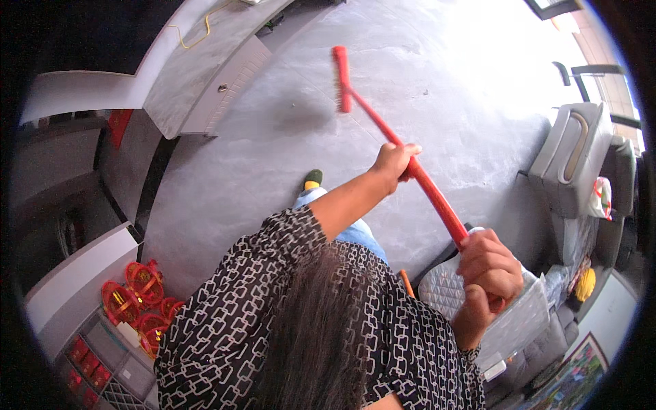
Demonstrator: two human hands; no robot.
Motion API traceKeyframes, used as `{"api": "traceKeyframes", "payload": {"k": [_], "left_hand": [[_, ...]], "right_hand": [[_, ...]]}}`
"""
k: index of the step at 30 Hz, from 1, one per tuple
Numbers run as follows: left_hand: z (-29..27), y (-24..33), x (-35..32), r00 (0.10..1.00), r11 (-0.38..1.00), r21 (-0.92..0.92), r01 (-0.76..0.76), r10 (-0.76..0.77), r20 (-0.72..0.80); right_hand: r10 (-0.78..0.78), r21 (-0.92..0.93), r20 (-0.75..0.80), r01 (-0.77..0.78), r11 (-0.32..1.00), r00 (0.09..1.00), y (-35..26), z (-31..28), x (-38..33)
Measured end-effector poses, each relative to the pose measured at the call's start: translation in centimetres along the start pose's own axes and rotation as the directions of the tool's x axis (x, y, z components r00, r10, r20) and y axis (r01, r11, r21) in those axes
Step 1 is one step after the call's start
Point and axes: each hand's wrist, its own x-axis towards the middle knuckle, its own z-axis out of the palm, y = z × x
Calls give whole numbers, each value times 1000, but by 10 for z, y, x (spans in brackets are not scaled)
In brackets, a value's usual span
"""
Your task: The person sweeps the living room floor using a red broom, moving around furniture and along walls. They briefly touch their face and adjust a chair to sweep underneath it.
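Observation:
Both of my hands grip a red long-handled brush (437, 197), held at a slant across the view. My left hand (395, 164) is closed round the middle of the handle. Nearer to me on the right, my right hand (489, 272) wraps round the handle's upper end. The brush's narrow red head, with short bristles along its left side, is at the far end over the grey floor (260, 157). Slight blur lies on the head, and I cannot tell whether it touches the floor.
A grey cabinet (198, 102) stands at the far left, and a grey sofa (570, 154) on the right. Red decorations (140, 290) fill the near-left corner. A quilted silver pad (441, 287) lies by my right hand. My dark shoe (313, 176) shows ahead.

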Motion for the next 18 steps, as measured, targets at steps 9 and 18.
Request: {"api": "traceKeyframes", "payload": {"k": [9, 18], "left_hand": [[-204, -15, 49, 857, 992, -65, 105, -124, -500], [-165, 74, 94, 989, 969, -205, 135, -143, -26]], "right_hand": [[315, 433, 229, -386, 814, 921, 136, 88, 14], [300, 102, 149, -316, 943, 942, 110, 108, 137]]}}
